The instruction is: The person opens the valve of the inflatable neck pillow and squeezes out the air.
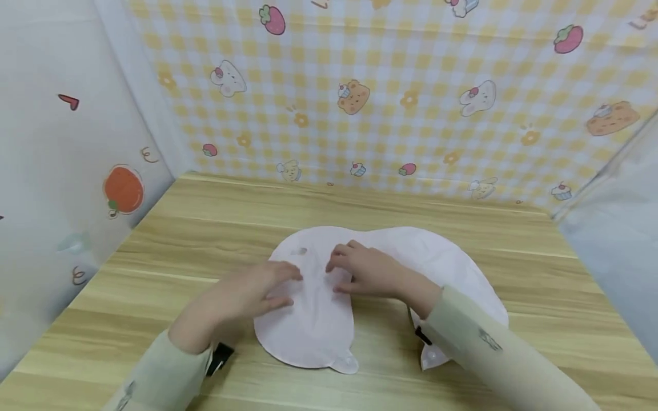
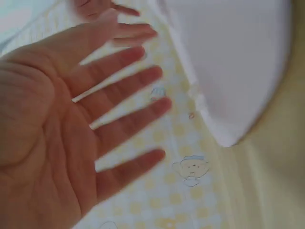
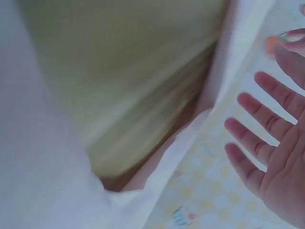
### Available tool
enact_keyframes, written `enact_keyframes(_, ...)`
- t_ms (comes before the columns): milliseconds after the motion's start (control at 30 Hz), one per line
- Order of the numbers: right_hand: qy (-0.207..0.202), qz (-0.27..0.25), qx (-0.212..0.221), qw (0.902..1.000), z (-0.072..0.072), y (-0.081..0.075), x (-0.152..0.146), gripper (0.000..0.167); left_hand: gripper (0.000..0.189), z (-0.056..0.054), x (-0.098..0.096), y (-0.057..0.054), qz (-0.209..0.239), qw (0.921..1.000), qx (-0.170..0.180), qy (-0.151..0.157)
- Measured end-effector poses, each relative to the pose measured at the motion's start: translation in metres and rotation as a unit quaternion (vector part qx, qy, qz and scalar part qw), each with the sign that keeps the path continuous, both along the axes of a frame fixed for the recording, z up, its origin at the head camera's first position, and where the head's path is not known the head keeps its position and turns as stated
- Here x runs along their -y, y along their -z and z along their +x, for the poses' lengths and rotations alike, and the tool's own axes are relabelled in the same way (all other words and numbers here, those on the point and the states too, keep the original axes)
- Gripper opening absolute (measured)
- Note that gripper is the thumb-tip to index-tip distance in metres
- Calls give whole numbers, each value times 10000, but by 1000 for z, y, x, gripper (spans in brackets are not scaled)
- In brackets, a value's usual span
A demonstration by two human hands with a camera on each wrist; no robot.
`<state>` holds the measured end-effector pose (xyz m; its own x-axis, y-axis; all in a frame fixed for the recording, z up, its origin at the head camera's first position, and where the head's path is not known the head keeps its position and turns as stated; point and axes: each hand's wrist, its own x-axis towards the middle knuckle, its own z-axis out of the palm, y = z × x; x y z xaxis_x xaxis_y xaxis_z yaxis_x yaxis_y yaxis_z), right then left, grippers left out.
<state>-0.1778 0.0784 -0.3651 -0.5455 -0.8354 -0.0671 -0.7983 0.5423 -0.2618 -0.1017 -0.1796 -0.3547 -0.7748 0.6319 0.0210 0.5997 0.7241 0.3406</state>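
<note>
A pale pink U-shaped neck pillow (image 1: 442,257), thin and wrinkled, lies on the wooden table with its opening towards me. Small tabs with round fasteners show at its two ends, and a small oval mark sits high on its left lobe. My left hand (image 1: 241,291) is over the left edge of that lobe, fingers apart and empty. Over the lobe's inner side, facing it, is my right hand (image 1: 372,271), also holding nothing. Both wrist views show the fingers spread, with the pillow (image 2: 233,57) beside the left hand. My right forearm hides part of the right lobe.
The wooden tabletop (image 1: 169,240) runs back to a yellow checked cloth (image 1: 380,131) with cartoon prints. White printed cloth (image 1: 61,148) closes off the left side, and a plain pale sheet (image 1: 617,245) hangs at the right.
</note>
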Motion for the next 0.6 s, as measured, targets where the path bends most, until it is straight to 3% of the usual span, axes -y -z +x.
enact_keyframes(100,-430,-259,-7,9987,20,-4,-6,22,23,19,1,3,112,9994,-36,324)
enact_keyframes(200,-733,-262,44,9970,34,-5,-7,17,15,29,0,9,141,9983,-77,560)
enact_keyframes(367,-1066,-127,401,9934,42,4,-2,11,17,34,-3,19,-59,9968,-320,729)
enact_keyframes(600,-1187,33,588,9912,48,18,7,6,27,36,-3,25,-362,9973,-311,549)
